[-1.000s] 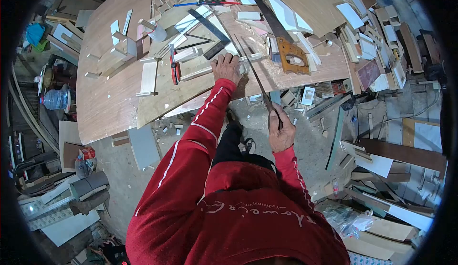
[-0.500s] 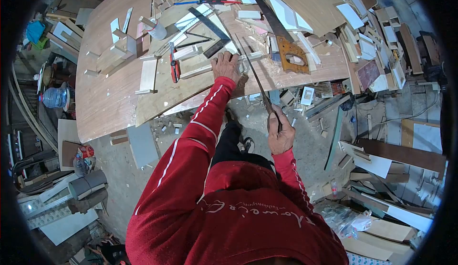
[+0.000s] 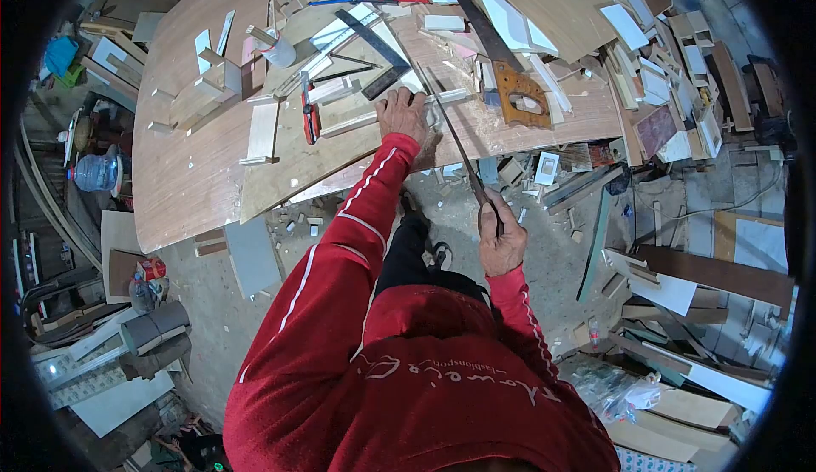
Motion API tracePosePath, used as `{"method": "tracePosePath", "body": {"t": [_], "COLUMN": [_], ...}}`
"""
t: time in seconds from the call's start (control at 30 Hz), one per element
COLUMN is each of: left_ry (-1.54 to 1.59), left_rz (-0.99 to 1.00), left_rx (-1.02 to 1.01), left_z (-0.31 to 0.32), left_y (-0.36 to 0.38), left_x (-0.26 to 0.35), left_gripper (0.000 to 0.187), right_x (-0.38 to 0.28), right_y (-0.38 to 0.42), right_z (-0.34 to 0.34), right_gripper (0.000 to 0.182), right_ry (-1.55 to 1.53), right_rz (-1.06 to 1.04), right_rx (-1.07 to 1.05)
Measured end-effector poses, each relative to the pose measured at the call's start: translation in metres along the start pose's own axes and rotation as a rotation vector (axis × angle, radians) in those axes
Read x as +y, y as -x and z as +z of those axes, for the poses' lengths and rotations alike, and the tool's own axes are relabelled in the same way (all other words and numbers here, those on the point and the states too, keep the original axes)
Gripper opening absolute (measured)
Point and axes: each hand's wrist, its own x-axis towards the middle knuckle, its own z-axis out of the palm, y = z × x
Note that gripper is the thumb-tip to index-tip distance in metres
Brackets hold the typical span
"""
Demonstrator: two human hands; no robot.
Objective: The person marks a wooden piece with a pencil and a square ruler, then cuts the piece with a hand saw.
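Observation:
My left hand (image 3: 401,115) presses down on a long, pale wooden strip (image 3: 350,126), its fingers closed over it. This strip lies across a flat board (image 3: 285,184) on the table. In my right hand (image 3: 500,232) is the handle of a hand saw (image 3: 461,149), held low in front of the table edge. From there the narrow, dark blade slants up and away, crossing the strip just right of my left fingers. Beyond that hand lies a try square (image 3: 374,42) with a dark blade. A red-and-black tool (image 3: 309,116) rests left of the strip.
Another saw with a wooden handle (image 3: 523,98) lies to the right on the table (image 3: 191,166). A white cup (image 3: 279,52) with a stick in it stands at the left, near a pegged wooden piece (image 3: 223,81). Offcuts (image 3: 654,89) pile up on the right, and scraps litter the floor.
The saw and my right hand have shifted very slightly. My left hand stays on the wooden strip.

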Motion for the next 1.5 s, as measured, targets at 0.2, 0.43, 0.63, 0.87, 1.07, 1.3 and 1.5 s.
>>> {"method": "tracePosePath", "body": {"t": [0.2,0.43,0.63,0.87,1.07,1.3,1.5], "left_ry": [0.055,0.152,0.13,0.123,0.113,0.104,-0.005], "left_rz": [-0.042,-0.23,-0.242,-0.254,-0.234,-0.21,-0.07], "left_rx": [0.02,-0.036,-0.056,-0.12,-0.064,-0.136,-0.1], "left_z": [-0.006,0.0,0.001,-0.005,-0.001,-0.009,0.002], "left_y": [-0.002,-0.009,-0.011,-0.012,-0.009,-0.006,0.001], "left_x": [0.004,0.007,0.005,0.009,0.008,0.008,0.001], "left_gripper": [0.02,0.031,0.032,0.023,0.022,0.027,0.02], "right_x": [0.003,0.009,0.017,0.018,0.009,0.019,0.021], "right_y": [0.0,0.003,0.003,-0.017,-0.022,-0.051,-0.049], "right_z": [0.001,0.004,0.004,0.022,0.026,0.048,0.05], "right_gripper": [0.028,0.028,0.027,0.026,0.025,0.027,0.026], "right_ry": [0.049,0.011,-0.043,0.02,0.012,0.071,-0.011], "right_rz": [-0.016,-0.015,0.028,-0.052,-0.07,-0.084,-0.088], "right_rx": [-0.012,0.016,-0.008,0.03,0.017,-0.012,0.026]}}
